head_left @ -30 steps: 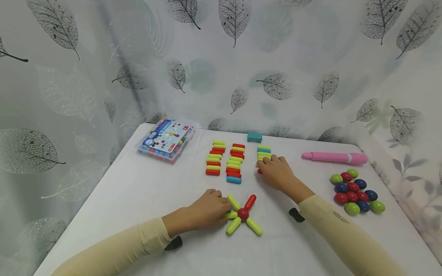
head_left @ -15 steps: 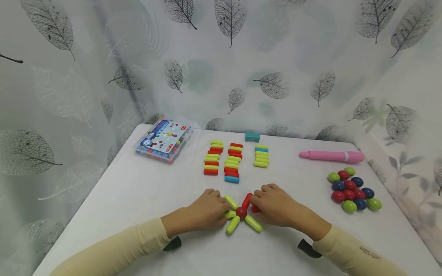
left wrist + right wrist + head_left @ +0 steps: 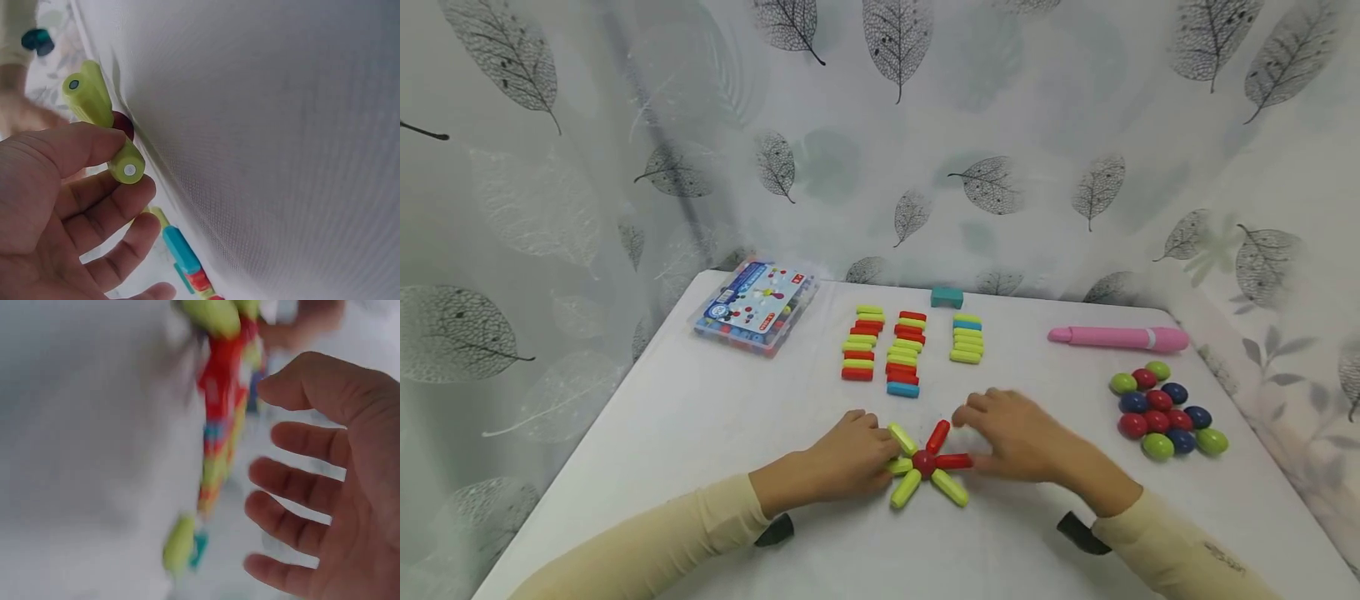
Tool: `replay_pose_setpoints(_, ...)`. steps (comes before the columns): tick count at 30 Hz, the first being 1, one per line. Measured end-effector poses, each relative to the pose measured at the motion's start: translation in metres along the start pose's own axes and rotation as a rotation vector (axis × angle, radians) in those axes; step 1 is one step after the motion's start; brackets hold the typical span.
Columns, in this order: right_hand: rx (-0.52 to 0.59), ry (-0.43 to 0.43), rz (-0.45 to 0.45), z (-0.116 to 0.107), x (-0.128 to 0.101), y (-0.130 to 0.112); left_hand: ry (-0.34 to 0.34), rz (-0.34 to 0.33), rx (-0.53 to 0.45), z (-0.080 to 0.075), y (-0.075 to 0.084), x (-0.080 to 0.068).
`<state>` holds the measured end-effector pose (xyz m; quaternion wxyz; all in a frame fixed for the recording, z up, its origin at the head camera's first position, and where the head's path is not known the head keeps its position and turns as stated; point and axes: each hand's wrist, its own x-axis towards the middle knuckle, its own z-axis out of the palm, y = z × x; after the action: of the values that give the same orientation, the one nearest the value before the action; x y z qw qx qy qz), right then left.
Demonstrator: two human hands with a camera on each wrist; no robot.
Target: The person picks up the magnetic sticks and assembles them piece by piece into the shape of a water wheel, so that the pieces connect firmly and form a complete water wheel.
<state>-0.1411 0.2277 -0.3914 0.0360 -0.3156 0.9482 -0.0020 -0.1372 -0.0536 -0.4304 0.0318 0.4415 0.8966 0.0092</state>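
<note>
The star of magnetic sticks [image 3: 927,463] lay near the front edge of the white bench [image 3: 700,417], between the two hands. Six short sticks, four yellow-green and two red, radiated from a dark red ball [image 3: 923,462] at its centre. The left hand [image 3: 848,458] sat on the star's left side, its thumb and fingers [image 3: 87,150] pinching one yellow-green stick [image 3: 127,167], probably to keep the figure from sliding. The right hand [image 3: 1026,435] hovered just beside the horizontal red stick [image 3: 953,460] on the right, its fingers [image 3: 294,525] spread and relaxed, gripping nothing; the wrist view was blurred.

Farther back lay three neat rows of spare sticks [image 3: 910,350] in red, yellow-green and blue, sorted within easy reach. A cluster of coloured balls [image 3: 1167,410] sat well to the right, a pink pen-shaped tool [image 3: 1118,337] behind it. A clear plastic box [image 3: 756,305] rested at the back left, and a small teal block [image 3: 947,297] by the curtain.
</note>
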Motion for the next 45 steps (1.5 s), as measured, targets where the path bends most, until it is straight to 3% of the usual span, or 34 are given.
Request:
replay_pose_setpoints(5, -0.117, 0.118, 0.289, -0.021, -0.024, 0.085, 0.004, -0.010, -0.006, 0.002, -0.001, -0.001)
replay_pose_setpoints(10, -0.114, 0.021, 0.520, -0.011, -0.047, 0.154, -0.005, -0.025, -0.019, 0.003, 0.000, -0.003)
replay_pose_setpoints(15, -0.040, -0.030, 0.617, 0.006, -0.058, 0.173, -0.003, -0.025, -0.017, 0.002, 0.001, -0.003)
replay_pose_setpoints(20, -0.034, -0.065, 0.652, 0.021, -0.058, 0.181, -0.012, -0.024, -0.022, 0.000, 0.000, -0.003)
replay_pose_setpoints(30, -0.084, -0.079, 0.609, 0.035, -0.052, 0.186, -0.041, -0.039, -0.044, 0.001, -0.001, -0.002)
replay_pose_setpoints(35, -0.114, -0.007, 0.551, 0.030, -0.049, 0.174, -0.044, -0.035, -0.049, 0.002, -0.002, -0.002)
replay_pose_setpoints(41, -0.045, 0.186, 0.302, 0.007, -0.025, 0.118, -0.049, -0.031, -0.049, -0.002, -0.003, -0.003)
replay_pose_setpoints(45, 0.102, 0.171, 0.128, 0.005, -0.007, 0.076, -0.059, -0.019, -0.058, -0.003, -0.003, -0.003)
